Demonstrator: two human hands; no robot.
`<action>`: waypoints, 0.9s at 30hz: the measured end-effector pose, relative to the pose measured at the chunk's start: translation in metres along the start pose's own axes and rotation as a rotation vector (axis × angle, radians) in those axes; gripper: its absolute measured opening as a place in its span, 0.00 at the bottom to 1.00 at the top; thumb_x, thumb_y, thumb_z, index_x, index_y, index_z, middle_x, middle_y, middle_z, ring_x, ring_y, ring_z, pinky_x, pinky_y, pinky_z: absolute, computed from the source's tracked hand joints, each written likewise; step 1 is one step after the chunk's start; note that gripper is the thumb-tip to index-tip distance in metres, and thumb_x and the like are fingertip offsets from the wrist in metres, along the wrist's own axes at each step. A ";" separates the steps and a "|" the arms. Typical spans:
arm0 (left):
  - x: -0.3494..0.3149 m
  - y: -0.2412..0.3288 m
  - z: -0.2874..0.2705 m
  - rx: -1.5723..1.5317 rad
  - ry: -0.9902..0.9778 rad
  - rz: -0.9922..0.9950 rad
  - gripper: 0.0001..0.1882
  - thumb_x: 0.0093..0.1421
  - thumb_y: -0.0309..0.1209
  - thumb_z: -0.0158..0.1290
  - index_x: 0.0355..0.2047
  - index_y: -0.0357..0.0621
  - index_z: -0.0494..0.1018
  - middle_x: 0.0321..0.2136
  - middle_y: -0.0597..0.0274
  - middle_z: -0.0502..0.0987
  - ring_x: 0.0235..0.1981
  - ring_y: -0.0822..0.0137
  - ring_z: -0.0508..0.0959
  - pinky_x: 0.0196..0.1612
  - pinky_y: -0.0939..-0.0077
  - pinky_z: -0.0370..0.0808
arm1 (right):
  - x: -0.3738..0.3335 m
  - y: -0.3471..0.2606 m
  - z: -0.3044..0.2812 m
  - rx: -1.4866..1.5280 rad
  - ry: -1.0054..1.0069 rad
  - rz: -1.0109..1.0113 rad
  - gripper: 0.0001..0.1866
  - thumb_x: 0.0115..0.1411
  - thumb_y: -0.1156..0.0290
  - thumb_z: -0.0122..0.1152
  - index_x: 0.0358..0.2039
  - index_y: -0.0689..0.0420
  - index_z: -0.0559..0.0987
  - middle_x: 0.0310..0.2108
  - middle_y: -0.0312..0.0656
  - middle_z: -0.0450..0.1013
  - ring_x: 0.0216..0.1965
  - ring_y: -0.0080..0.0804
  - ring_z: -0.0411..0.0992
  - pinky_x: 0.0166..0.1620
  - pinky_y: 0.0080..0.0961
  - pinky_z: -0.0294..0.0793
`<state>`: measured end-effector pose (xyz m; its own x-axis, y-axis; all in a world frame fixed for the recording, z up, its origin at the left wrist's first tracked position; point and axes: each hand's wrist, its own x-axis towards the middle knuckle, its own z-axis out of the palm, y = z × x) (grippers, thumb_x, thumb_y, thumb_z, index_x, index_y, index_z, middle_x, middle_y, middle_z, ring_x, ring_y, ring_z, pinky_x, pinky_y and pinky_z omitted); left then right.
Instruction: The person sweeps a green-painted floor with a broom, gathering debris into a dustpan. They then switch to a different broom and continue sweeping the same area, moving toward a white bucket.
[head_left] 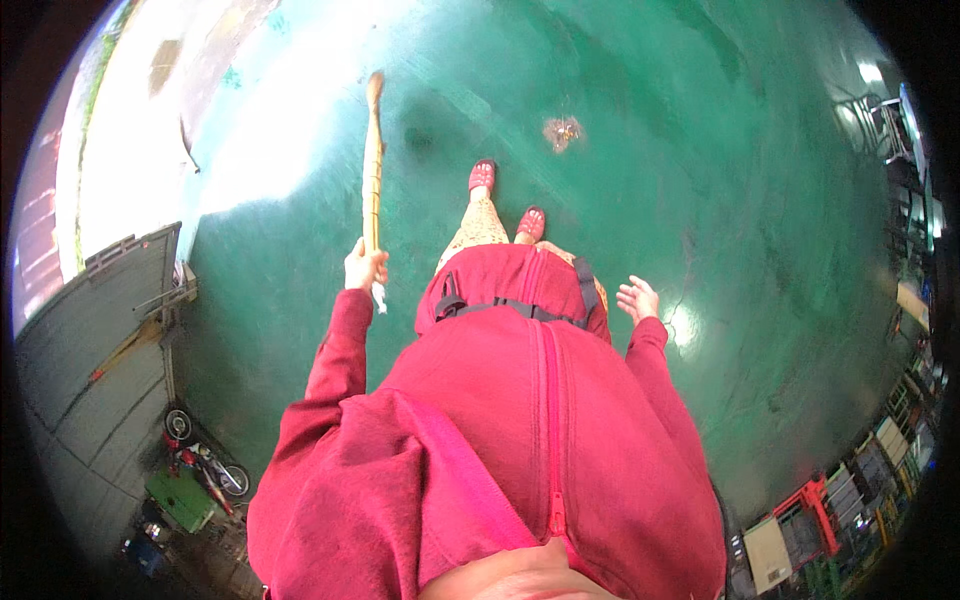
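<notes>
My left hand [366, 267] is closed round the near end of a long yellow broom [373, 180]. It points away from me over the floor, banded along its length, with a narrower brownish far end. A short white piece, perhaps a cord, hangs below the grip. My right hand [638, 299] hangs free beside my right hip, fingers loosely bent and apart, holding nothing. Ahead of my feet, right of the broom, lies a small heap of pale debris [563, 133] on the green floor [640, 180].
A grey metal wall or door panel [95, 350] stands at the left. Behind it, at the lower left, are a motorbike [215, 470] and a green box [182, 498]. Racks and a red frame [818, 512] line the right side. Bright light falls on the far left floor.
</notes>
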<state>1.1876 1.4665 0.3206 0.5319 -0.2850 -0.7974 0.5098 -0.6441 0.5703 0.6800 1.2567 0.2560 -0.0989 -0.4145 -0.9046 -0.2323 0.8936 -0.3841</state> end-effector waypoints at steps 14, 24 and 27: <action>0.087 -0.013 0.130 0.193 -0.372 -0.148 0.16 0.45 0.22 0.50 0.36 0.44 0.66 0.15 0.67 0.64 0.11 0.76 0.64 0.11 0.82 0.62 | -0.006 0.028 -0.039 0.068 0.115 0.147 0.18 0.55 0.70 0.42 0.48 0.56 0.64 0.35 0.47 0.68 0.32 0.39 0.69 0.34 0.36 0.71; 0.080 0.087 0.098 -0.907 -0.686 -0.455 0.07 0.48 0.21 0.50 0.20 0.39 0.62 0.11 0.65 0.60 0.08 0.77 0.59 0.10 0.84 0.55 | 0.024 -0.026 0.087 -0.151 -0.112 0.098 0.20 0.56 0.69 0.40 0.51 0.57 0.60 0.41 0.53 0.65 0.36 0.46 0.68 0.36 0.41 0.71; 0.093 0.076 0.050 -1.064 -0.595 -0.130 0.06 0.51 0.28 0.49 0.21 0.42 0.67 0.14 0.68 0.66 0.11 0.78 0.64 0.14 0.84 0.62 | 0.053 -0.076 0.123 -0.144 -0.132 0.060 0.20 0.57 0.69 0.39 0.51 0.57 0.59 0.41 0.54 0.65 0.35 0.45 0.69 0.34 0.39 0.72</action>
<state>1.2419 1.3554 0.2801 0.1864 -0.7217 -0.6667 0.9824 0.1299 0.1341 0.8111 1.1874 0.2146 0.0085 -0.3270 -0.9450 -0.3667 0.8781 -0.3072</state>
